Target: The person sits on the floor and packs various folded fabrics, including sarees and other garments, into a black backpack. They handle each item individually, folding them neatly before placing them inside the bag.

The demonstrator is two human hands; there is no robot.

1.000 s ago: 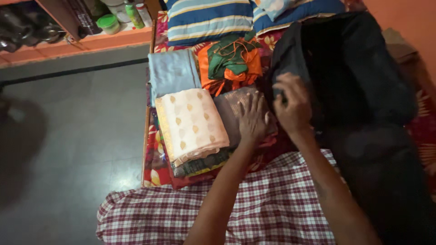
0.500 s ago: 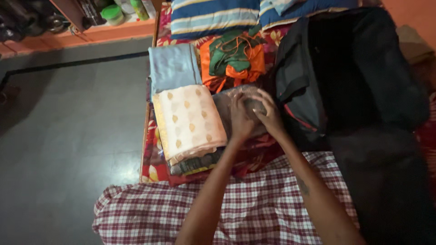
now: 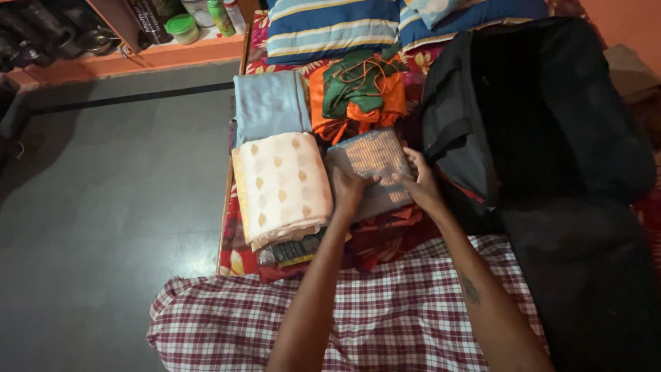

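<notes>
A folded grey-brown woven cloth (image 3: 372, 157) lies on the bed between other folded clothes and a large open black bag (image 3: 544, 117). My left hand (image 3: 348, 187) grips its near left edge, thumb on top. My right hand (image 3: 420, 180) grips its right edge beside the bag. A cream cloth with gold motifs (image 3: 282, 186) sits just left of my left hand, stacked on darker folded cloths.
A pale blue folded cloth (image 3: 267, 105) and an orange and green bundle (image 3: 358, 93) lie behind. Striped pillows (image 3: 330, 27) are at the bed's head. A checked cloth (image 3: 385, 317) covers my lap. Grey floor lies to the left, with a shelf of bottles (image 3: 200, 17) beyond.
My right hand left the black bag's edge and came down onto the grey-brown cloth. Both hands now hold the cloth at its sides, and more of its top shows.
</notes>
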